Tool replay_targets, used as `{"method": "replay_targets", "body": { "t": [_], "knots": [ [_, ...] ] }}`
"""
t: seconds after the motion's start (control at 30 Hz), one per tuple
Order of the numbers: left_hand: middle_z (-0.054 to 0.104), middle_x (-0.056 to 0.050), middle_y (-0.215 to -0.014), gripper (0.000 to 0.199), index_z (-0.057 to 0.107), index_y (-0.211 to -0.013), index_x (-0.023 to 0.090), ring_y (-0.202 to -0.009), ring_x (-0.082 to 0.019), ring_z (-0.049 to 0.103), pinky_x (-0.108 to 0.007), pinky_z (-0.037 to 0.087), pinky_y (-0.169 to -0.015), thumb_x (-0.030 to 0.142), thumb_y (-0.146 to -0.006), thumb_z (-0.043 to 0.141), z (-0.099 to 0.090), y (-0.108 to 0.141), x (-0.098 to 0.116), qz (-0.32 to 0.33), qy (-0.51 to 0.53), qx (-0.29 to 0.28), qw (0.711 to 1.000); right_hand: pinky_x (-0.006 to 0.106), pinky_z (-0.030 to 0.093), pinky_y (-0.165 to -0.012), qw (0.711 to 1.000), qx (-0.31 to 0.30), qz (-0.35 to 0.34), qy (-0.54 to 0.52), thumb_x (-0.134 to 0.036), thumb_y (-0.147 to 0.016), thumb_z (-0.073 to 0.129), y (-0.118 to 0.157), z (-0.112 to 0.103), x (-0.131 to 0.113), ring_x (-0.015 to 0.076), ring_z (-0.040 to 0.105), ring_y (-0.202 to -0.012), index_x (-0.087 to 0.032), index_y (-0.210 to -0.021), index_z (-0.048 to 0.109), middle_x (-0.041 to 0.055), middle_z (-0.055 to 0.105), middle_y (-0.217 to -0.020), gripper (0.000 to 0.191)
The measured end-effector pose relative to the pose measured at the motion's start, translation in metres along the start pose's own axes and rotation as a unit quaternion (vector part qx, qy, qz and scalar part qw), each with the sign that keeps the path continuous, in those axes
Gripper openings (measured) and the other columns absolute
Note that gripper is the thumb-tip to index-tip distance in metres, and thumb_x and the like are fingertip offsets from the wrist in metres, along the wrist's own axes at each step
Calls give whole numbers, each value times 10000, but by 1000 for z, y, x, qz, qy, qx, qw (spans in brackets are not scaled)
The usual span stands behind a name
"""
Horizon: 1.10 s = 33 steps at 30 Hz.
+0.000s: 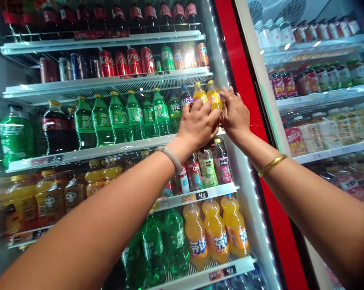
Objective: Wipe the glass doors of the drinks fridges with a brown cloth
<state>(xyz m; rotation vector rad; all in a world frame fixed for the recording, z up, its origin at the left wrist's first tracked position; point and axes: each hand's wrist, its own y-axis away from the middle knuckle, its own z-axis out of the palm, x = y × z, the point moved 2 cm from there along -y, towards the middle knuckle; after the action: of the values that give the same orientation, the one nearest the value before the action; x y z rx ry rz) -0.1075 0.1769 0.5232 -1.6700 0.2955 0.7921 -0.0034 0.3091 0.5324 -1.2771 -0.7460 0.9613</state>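
Observation:
Both my arms reach into a lit drinks cooler, to the right end of its middle shelf (130,147). My left hand (198,123), with a pale bangle at the wrist, has its fingers curled in front of the orange drink bottles. My right hand (234,114), with a gold bangle, meets it at the fingertips beside the last orange bottle (214,96). Another yellow-capped orange bottle (200,92) stands just left of that one. My fingers and the backs of my hands hide what lies between them, so any held item cannot be made out.
Green bottles (102,121) line the same shelf to the left. Red cans (133,62) stand above; small juice bottles (209,169) and large orange bottles (216,231) stand below. A red door frame (239,52) borders the right side, with another stocked cooler beyond.

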Motion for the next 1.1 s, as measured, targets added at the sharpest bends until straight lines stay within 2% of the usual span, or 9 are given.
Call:
{"method": "replay_targets", "body": {
  "t": [0.2, 0.33, 0.5, 0.6, 0.7, 0.83, 0.93, 1.0, 1.1],
  "knots": [
    [561, -99, -1447, 416, 608, -1339, 343, -1393, -394, 387, -585, 287, -1119, 466, -944, 578, 10, -48, -11, -99, 19, 18, 995, 487, 264, -1297, 1000, -9, -1, 17, -378, -1046, 247, 0, -1, -4, 206, 447, -1488, -263, -1427, 554, 46, 547, -1543, 503],
    [591, -102, -1405, 363, 635, -1288, 322, -1373, -389, 413, -580, 308, -1093, 452, -960, 551, 8, -33, 12, -136, 17, 18, 990, 493, 186, -1321, 997, -50, -37, 36, -375, -1043, 238, 3, -9, 2, 204, 364, -1538, -253, -1478, 505, 29, 466, -1608, 525],
    [622, -85, -1382, 280, 678, -1160, 307, -1319, -359, 478, -588, 311, -1094, 428, -984, 496, 3, -2, 27, -70, 32, 22, 997, 522, 94, -1326, 986, -103, -85, 96, -410, -1041, 235, 12, -20, 12, 212, 243, -1587, -257, -1584, 348, 14, 326, -1681, 575],
    [645, -96, -1332, 317, 693, -1142, 297, -1302, -364, 489, -602, 318, -1085, 458, -983, 471, 4, -7, 14, -30, 53, 25, 998, 518, 116, -1323, 986, -103, -77, 108, -424, -1044, 204, 15, -22, 10, 213, 228, -1592, -277, -1603, 308, -1, 301, -1691, 588],
    [680, -111, -1224, 343, 718, -1153, 302, -1284, -399, 477, -635, 325, -1052, 476, -922, 533, 8, -33, -8, -1, 98, 17, 995, 514, 154, -1319, 988, -95, -70, 95, -457, -1044, 165, 16, -22, 7, 205, 245, -1587, -303, -1599, 321, -18, 326, -1682, 597],
    [706, -80, -1130, 296, 728, -1099, 496, -1247, -444, 416, -705, 309, -970, 487, -849, 570, 9, -61, -20, -67, 127, 58, 988, 506, 144, -1328, 991, -102, -55, 74, -496, -1033, 116, 15, -21, 11, 197, 230, -1591, -319, -1582, 367, -61, 330, -1676, 629],
    [680, -88, -1223, 319, 743, -1096, 454, -1289, -457, 392, -731, 279, -984, 474, -893, 497, 8, -50, 0, -108, 103, 51, 987, 483, 116, -1340, 994, -90, -35, 51, -508, -1016, 117, 12, -17, 20, 164, 158, -1606, -369, -1577, 353, -145, 313, -1664, 624],
    [648, -114, -1292, 356, 743, -1121, 366, -1312, -454, 409, -720, 276, -1023, 469, -921, 468, 6, -31, 20, -86, 97, 16, 991, 464, 103, -1340, 997, -69, -11, 37, -474, -1007, 144, 9, -16, 24, 142, 119, -1609, -375, -1570, 340, -168, 278, -1670, 604],
    [633, -122, -1311, 353, 709, -1168, 324, -1324, -447, 442, -696, 269, -1077, 479, -920, 510, 5, -2, 37, -25, 110, -17, 993, 482, 99, -1331, 997, -66, 11, 36, -334, -997, 211, 8, -16, 23, 165, 161, -1601, -226, -1558, 375, -54, 275, -1694, 594]
  ]
}}
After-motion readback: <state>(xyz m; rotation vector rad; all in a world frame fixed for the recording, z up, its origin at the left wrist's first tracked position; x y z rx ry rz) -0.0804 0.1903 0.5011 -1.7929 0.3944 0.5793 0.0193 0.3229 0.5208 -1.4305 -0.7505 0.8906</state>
